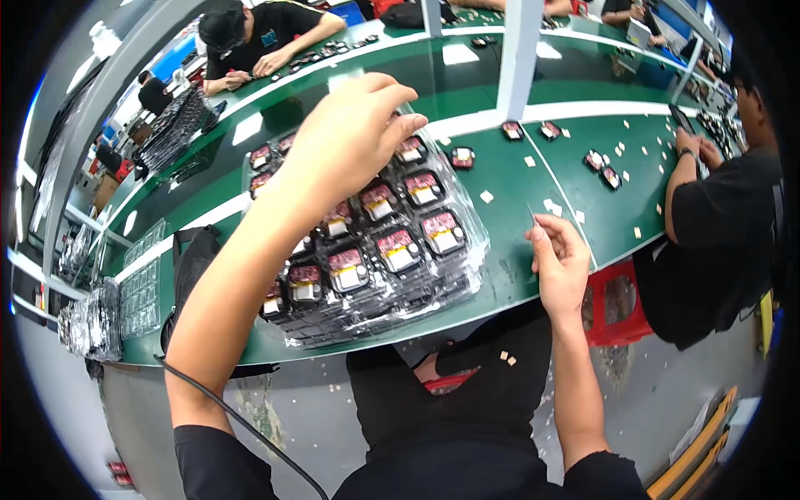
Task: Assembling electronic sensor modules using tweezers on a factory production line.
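Note:
A stack of clear plastic trays stands in front of me on the green bench, slightly left of centre. Its top tray holds rows of small black rectangular devices, each with a pinkish circuit area and a white-and-yellow part. My left hand is over the far side of this tray, thumb and index finger apart, nothing visible between them. Part of the tray is hidden under that forearm. To the right of the stack, my right hand pinches a thin pointed metal tool above the bench.
Loose devices and small pale squares lie scattered on the bench. Empty clear trays and a black bag are at left. A dark cable crosses my left arm. One co-worker sits at right, another across. A grey post rises beyond.

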